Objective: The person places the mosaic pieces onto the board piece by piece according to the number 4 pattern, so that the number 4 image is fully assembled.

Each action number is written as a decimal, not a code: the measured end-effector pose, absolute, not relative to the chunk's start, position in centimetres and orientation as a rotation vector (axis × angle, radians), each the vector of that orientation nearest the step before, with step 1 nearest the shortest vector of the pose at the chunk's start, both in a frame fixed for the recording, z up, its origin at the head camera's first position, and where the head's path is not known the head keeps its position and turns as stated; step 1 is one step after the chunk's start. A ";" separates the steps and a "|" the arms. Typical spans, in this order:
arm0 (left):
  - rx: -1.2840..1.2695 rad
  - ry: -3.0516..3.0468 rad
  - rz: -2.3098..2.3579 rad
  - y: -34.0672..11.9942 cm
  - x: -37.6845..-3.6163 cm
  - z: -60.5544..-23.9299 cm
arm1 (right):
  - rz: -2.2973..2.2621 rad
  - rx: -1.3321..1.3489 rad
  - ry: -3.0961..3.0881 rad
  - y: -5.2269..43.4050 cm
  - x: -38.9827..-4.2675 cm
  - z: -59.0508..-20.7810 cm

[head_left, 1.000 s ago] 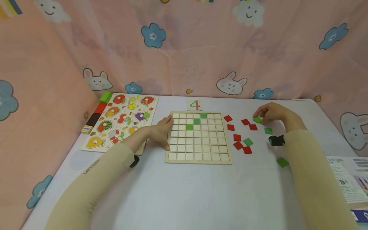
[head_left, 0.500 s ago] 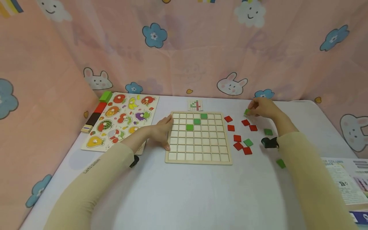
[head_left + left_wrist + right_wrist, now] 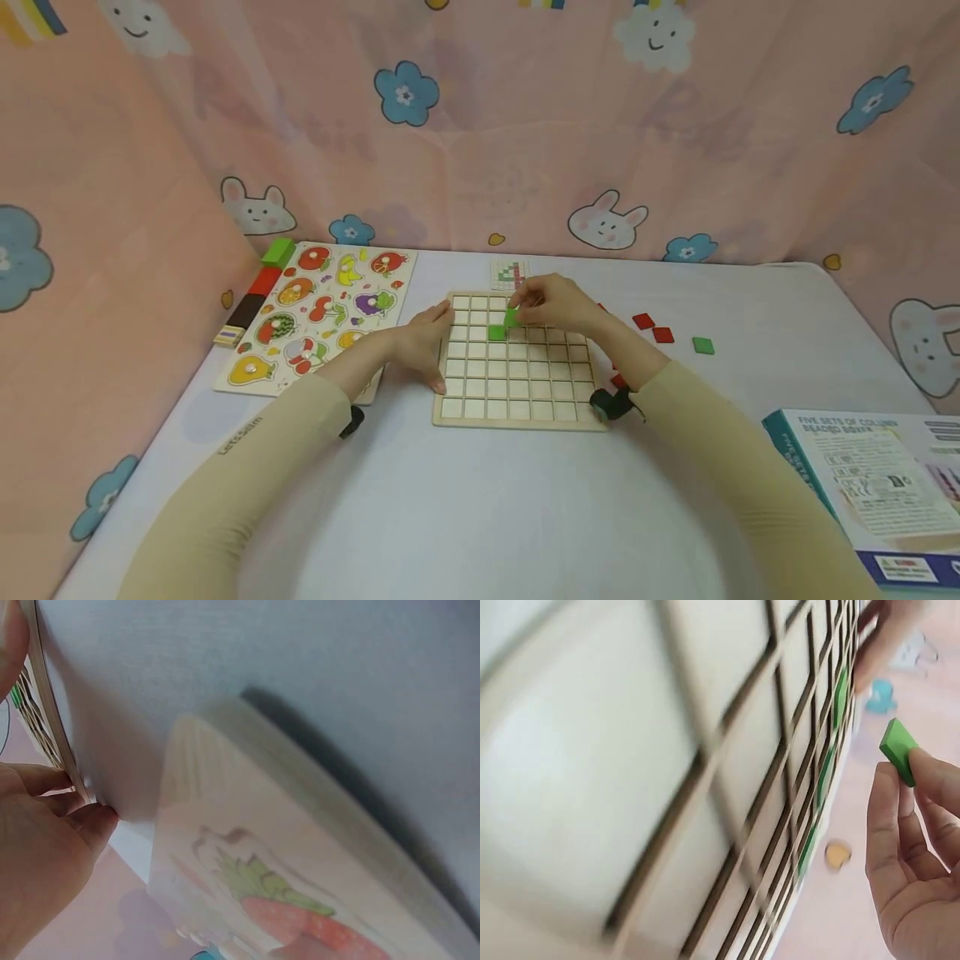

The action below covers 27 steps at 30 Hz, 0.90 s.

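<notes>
A wooden grid board [image 3: 517,423] lies mid-table. My left hand [image 3: 420,342] rests against its left edge, thumb and fingers spread along the side. In the right wrist view, my right hand [image 3: 922,862] pinches a green square tile [image 3: 898,750] between thumb and fingertips, above the board's upper part. A seated green tile [image 3: 497,333] shows in the grid just left of it. The right wrist view shows two further green tiles in the cells, which the right hand covers in the head view. Behind the board lies a small pattern card [image 3: 508,274] with green and red squares.
Right of the board lie several loose red tiles [image 3: 663,335], some hidden by the right arm, and a loose green tile [image 3: 702,345]. A fruit puzzle board [image 3: 300,287] sits at left, beside a row of coloured blocks [image 3: 246,311]. A box [image 3: 877,492] is at right front.
My right hand picked up a green tile from the right of the table and carried it left over the grid board. The left hand stays at the board's edge.
</notes>
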<state>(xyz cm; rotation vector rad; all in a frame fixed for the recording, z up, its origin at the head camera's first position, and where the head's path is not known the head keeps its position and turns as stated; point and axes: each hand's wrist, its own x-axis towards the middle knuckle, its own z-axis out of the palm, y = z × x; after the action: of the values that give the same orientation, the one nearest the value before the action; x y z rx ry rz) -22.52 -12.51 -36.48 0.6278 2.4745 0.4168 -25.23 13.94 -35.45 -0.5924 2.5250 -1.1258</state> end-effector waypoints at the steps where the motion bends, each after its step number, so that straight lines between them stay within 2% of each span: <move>1: 0.631 2.477 0.416 -12.5 -22.5 -36.5 | -1.117 -0.609 2.518 13.2 -25.1 -35.6; 11: 0.636 2.479 0.371 -12.6 -22.7 -36.3 | -0.991 -0.645 2.554 8.4 -24.0 -36.7; 27: 0.625 2.467 0.377 -12.8 -22.9 -36.0 | -0.826 -0.727 2.637 7.4 -23.4 -36.9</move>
<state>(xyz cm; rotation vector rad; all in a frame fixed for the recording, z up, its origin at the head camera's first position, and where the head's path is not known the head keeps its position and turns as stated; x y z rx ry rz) -22.93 -12.78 -36.01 0.6253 2.4668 0.3773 -23.36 7.38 -36.94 -0.7272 2.6372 -0.8261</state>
